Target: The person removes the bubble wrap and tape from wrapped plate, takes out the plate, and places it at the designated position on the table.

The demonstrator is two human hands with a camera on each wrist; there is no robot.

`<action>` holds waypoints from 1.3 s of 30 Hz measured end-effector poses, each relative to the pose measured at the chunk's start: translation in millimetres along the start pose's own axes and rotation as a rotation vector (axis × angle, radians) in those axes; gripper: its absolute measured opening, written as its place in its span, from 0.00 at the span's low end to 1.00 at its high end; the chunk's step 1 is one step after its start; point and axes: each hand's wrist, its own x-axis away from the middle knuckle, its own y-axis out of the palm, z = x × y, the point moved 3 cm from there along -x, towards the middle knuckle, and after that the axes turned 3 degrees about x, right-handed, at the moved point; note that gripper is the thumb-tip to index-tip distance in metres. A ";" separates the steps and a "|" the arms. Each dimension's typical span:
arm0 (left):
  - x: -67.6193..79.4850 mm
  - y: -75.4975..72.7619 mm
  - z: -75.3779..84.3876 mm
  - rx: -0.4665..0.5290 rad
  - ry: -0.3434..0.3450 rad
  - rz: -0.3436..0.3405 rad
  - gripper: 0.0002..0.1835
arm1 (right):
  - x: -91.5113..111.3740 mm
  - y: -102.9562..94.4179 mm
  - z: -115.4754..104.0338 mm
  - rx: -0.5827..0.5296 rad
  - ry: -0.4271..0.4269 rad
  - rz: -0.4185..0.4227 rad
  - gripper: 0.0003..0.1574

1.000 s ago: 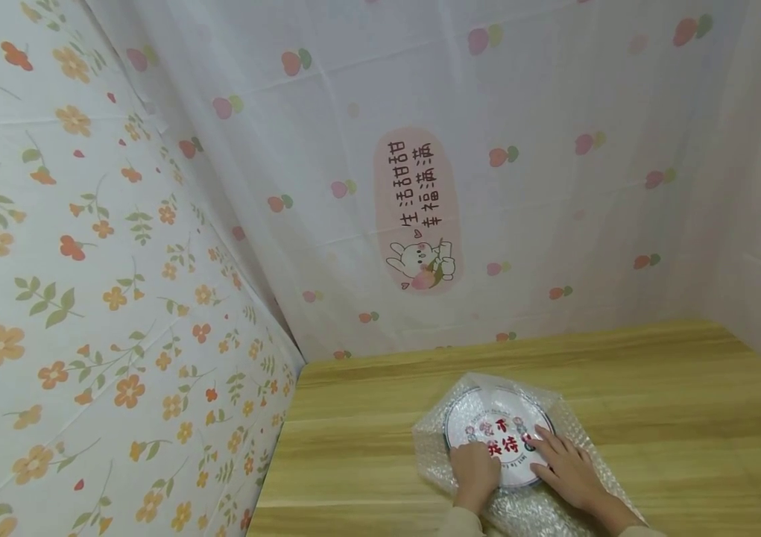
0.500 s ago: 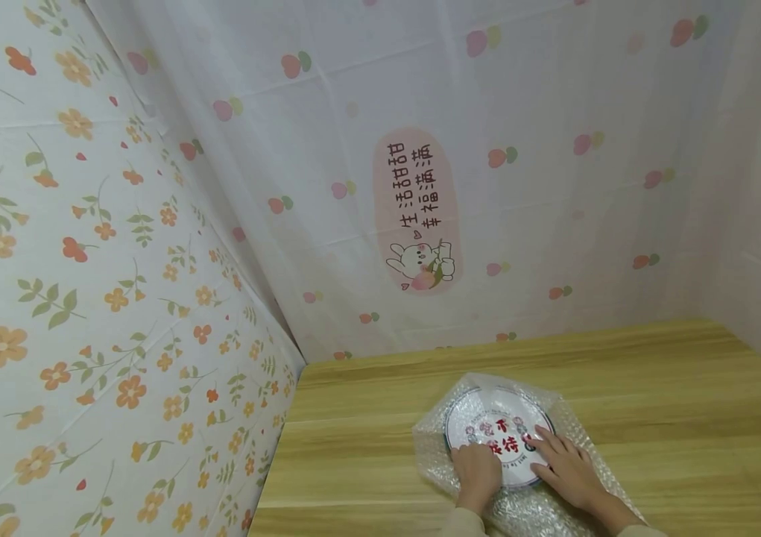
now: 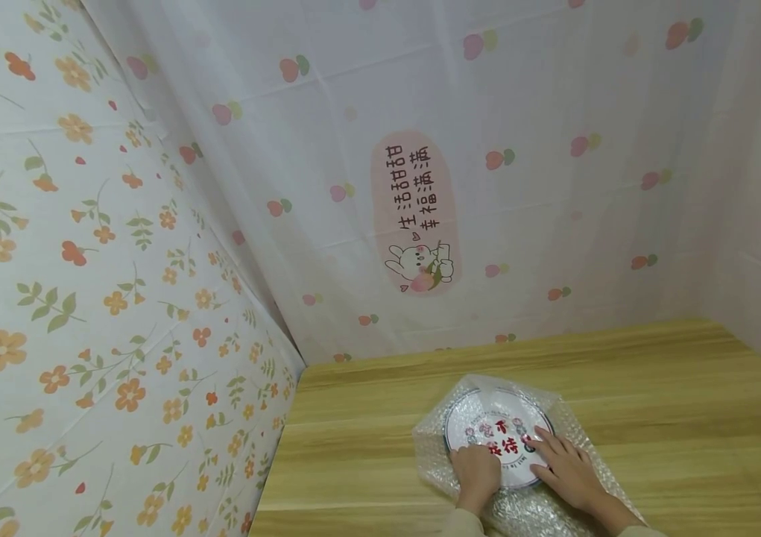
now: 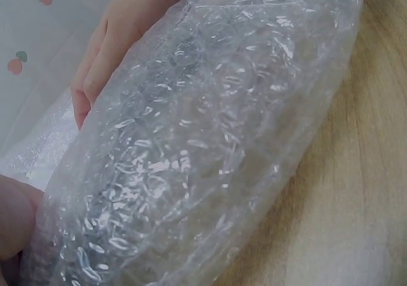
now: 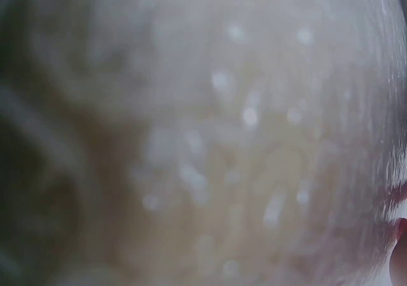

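Printed cloth point(image 3: 541, 97) hangs behind table point(image 3: 353, 440). Bubble wrap point(image 3: 524, 511) lies on near part of table, loose and bulging, probably as padding. Plate point(image 3: 517, 466) sits face up in it, red lettering on top, some seen through film. My right hand point(image 3: 568, 470) rests across plate, fingers straight and apart, apparently steadying it. My left hand point(image 3: 476, 473) curls at near-left edge; can't tell whether it pinches film.

clear bubble wrap point(image 3: 524, 511) lies directly on the wood-grain table point(image 3: 353, 440)
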 end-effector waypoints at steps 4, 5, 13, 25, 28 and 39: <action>0.2 -0.4 -0.5 0.030 -0.006 0.017 0.12 | -0.2 -0.2 -0.1 0.001 0.002 0.000 0.25; 0.2 -0.2 -0.6 0.035 -0.006 0.022 0.12 | -0.2 -0.3 -0.1 0.000 0.003 -0.001 0.25; 0.5 4.9 -2.7 0.107 -0.017 0.103 0.14 | 0.0 -0.4 -0.5 -0.003 0.003 -0.005 0.25; 1.2 3.0 -0.4 0.167 -0.030 0.099 0.15 | -0.3 -2.4 -2.3 0.001 -0.001 0.003 0.25; 1.0 4.1 -0.5 0.162 -0.026 0.086 0.15 | -0.3 -2.2 -1.9 -0.001 0.002 -0.001 0.25; 2.7 8.4 -3.0 0.181 0.027 0.139 0.18 | -0.4 -1.7 -1.4 -0.001 0.012 -0.017 0.25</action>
